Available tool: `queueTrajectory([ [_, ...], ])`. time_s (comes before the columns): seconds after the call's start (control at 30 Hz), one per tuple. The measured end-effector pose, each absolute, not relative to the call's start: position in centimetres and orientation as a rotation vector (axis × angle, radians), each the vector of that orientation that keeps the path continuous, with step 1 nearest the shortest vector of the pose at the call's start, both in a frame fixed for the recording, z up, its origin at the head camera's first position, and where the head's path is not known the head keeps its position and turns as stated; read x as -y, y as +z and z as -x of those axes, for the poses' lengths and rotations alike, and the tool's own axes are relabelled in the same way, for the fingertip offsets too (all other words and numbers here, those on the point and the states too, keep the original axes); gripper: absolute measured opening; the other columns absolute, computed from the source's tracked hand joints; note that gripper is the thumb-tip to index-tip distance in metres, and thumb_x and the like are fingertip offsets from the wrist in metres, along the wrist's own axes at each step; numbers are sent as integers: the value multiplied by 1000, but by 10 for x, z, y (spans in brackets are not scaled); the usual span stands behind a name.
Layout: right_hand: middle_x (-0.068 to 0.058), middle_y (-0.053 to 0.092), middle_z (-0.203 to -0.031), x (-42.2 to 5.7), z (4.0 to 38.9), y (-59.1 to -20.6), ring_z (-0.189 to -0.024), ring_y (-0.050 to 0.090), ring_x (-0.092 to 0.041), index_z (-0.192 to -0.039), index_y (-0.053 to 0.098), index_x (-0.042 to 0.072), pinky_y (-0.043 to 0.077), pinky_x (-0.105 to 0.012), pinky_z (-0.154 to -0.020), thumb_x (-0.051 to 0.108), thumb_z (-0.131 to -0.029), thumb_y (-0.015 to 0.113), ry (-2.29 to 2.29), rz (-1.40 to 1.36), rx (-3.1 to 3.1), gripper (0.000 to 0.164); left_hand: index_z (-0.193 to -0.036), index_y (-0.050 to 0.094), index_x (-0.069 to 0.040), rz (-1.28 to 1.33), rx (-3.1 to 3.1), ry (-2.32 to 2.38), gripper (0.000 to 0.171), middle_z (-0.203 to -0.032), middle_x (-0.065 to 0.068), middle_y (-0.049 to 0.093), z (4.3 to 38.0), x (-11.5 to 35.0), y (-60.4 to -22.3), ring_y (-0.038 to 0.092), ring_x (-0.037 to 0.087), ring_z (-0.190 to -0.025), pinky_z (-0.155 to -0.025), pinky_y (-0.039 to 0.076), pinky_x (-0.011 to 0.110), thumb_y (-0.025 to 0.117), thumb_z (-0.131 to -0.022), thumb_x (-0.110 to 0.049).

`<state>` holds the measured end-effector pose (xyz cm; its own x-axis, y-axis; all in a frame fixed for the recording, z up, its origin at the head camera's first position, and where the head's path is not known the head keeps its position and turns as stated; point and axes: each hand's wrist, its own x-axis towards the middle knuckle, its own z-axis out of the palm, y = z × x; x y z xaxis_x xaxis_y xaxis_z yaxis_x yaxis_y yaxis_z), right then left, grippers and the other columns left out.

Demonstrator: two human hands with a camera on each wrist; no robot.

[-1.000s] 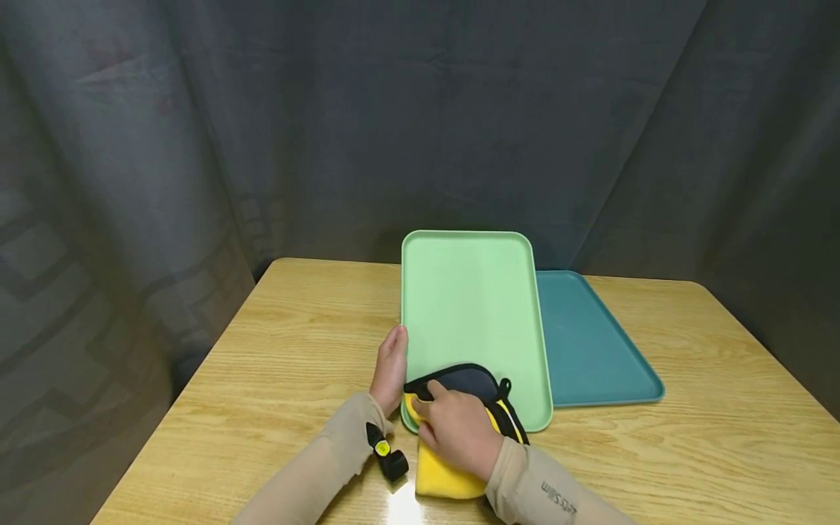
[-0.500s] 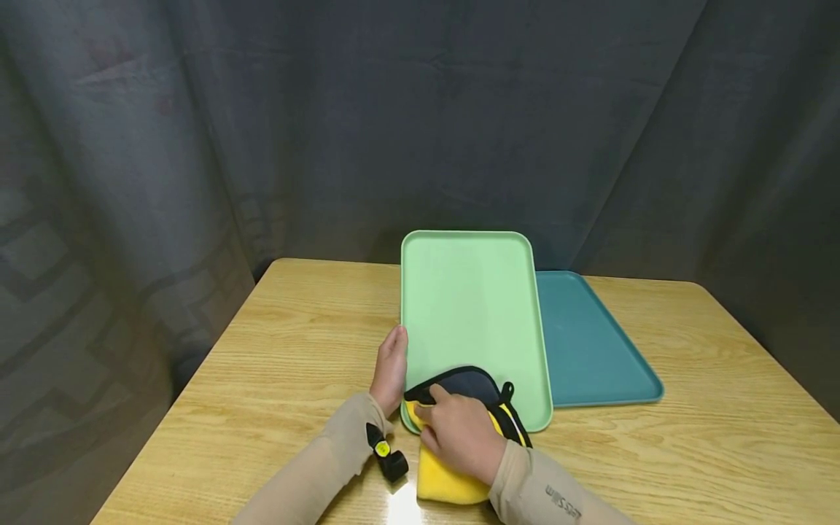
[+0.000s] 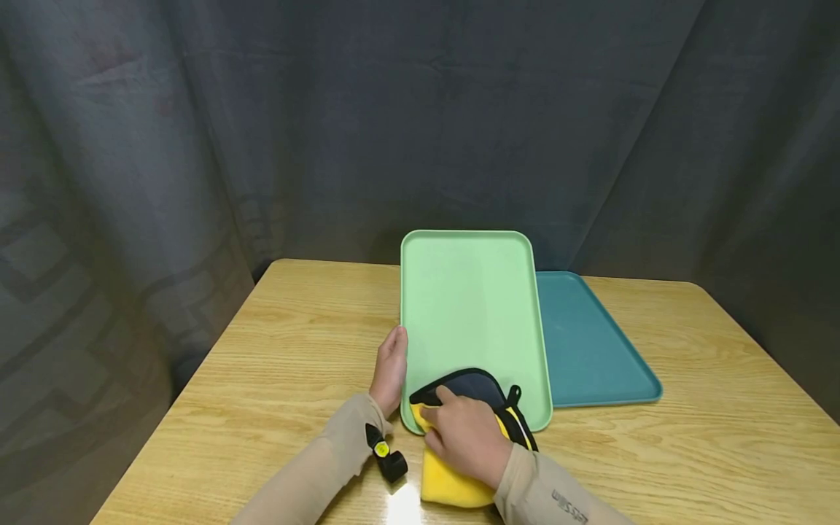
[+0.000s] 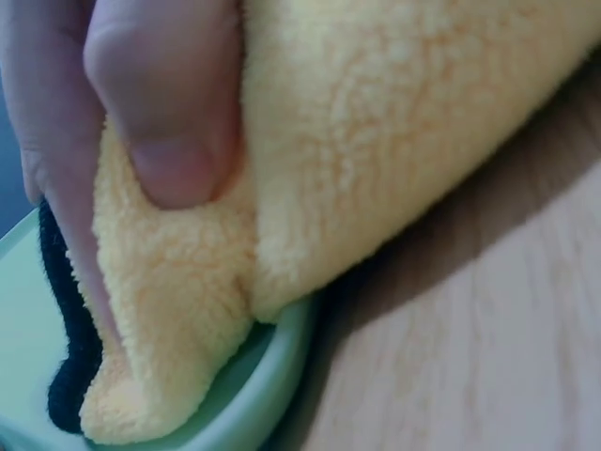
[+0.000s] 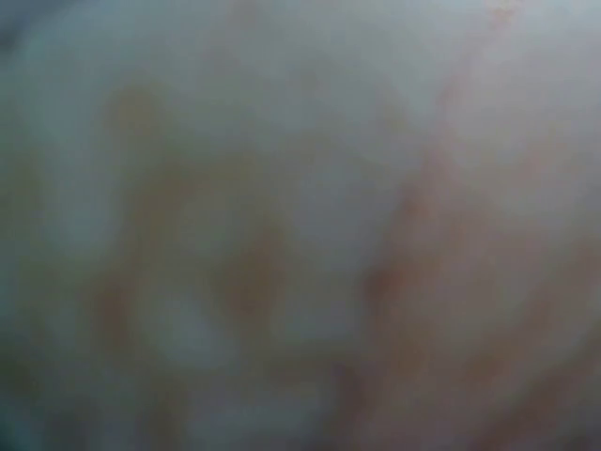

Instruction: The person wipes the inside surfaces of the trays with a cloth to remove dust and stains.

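Observation:
A light green tray (image 3: 469,306) lies lengthwise, and my left hand (image 3: 389,370) holds its left rim with the thumb side up; the other fingers are hidden. At the tray's near end my right hand (image 3: 464,435) grips a folded microfiber cleaning cloth (image 3: 457,483), plush yellow with a dark grey face, black edging and a small hanging loop. The index finger points forward along the cloth. In the left wrist view the thumb presses into the yellow plush (image 4: 178,249), close above the tray's curved corner rim (image 4: 282,376). The right wrist view is only a blur.
A blue-green tray (image 3: 593,350) lies to the right, partly covered by the green one in the head view. Both are on a wooden table (image 3: 308,328). A dark grey curtain (image 3: 420,124) hangs behind. A black strap with a small device (image 3: 390,461) is on the left wrist.
My right hand has slid the cloth a little right and towards me along the tray's near end. The left hand and both trays stay where they were.

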<state>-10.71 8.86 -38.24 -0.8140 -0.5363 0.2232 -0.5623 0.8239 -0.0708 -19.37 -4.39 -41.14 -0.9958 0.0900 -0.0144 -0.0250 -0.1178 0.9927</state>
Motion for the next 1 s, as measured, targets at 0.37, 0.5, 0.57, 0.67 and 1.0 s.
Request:
queueTrajectory([
  [0.37, -1, 54, -76, -95, 105, -382, -49, 34, -8, -102, 74, 20, 24, -21, -39, 18, -78, 62, 226, -839, 2827, 27, -148, 24, -9, -92, -2012, 2312, 52, -156, 10, 19, 194, 45, -412, 12, 29, -146, -119, 12, 46, 23, -104, -36],
  [0.5, -2, 55, -78, -98, 105, -382, -49, 35, -8, -103, 73, 20, 24, -22, -39, 18, -78, 62, 237, -825, 2843, 27, -147, 25, -8, -106, -2019, 2323, 51, -156, 10, 20, 194, 44, -412, 13, 29, -145, -119, 12, 46, 23, -104, -36],
  [0.57, -2, 54, -77, -99, 105, -383, -49, 35, -9, -103, 73, 20, 25, -22, -39, 18, -78, 62, 240, -819, 2847, 27, -147, 25, -8, -112, -2022, 2323, 52, -156, 11, 20, 194, 44, -413, 13, 29, -145, -119, 13, 46, 23, -104, -36],
  [0.67, -1, 53, -76, -101, 104, -383, -49, 34, -8, -103, 73, 20, 24, -22, -39, 18, -78, 62, 244, -806, 2849, 27, -148, 24, -7, -105, -2025, 2318, 52, -156, 11, 19, 194, 44, -412, 12, 30, -145, -119, 12, 46, 23, -104, -36],
  [1.0, 0, 49, -73, -105, 101, -380, -48, 30, -9, -102, 74, 20, 23, -22, -39, 16, -78, 61, 254, -767, 2858, 28, -148, 22, -4, -107, -2041, 2310, 53, -156, 14, 17, 195, 45, -413, 11, 32, -145, -119, 11, 47, 23, -104, -34],
])
